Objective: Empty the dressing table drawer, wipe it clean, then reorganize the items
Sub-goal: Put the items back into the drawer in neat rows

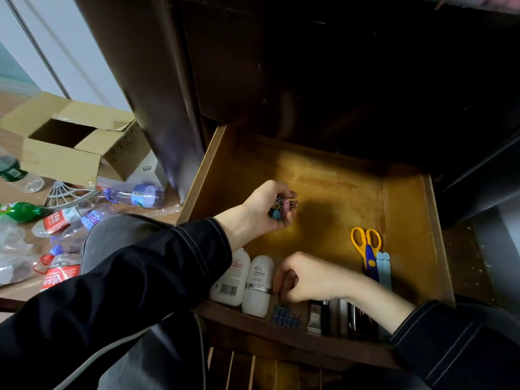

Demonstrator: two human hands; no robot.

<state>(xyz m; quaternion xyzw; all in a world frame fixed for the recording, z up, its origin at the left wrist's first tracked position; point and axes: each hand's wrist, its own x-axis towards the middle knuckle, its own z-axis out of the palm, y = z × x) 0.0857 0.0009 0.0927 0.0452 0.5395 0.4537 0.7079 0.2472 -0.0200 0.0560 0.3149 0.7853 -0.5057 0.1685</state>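
The wooden drawer (337,181) is pulled open below me, its back half bare. My left hand (267,206) hovers over the drawer's left side and holds a bunch of coloured binder clips (281,206). My right hand (306,277) is curled low near the front edge, fingers down by a row of blue binder clips (285,316); whether it pinches one is hidden. Two white bottles (244,280) lie at the front left. Yellow-handled scissors (365,249) and pale blue sticks (383,268) lie at the right. Dark tubes and cases (334,316) line the front.
The dark dressing table body (309,66) rises behind the drawer. On the floor at left are an open cardboard box (64,144), several plastic bottles (70,218) and a white fan grille (67,192). My grey-trousered knee (118,235) is beside the drawer.
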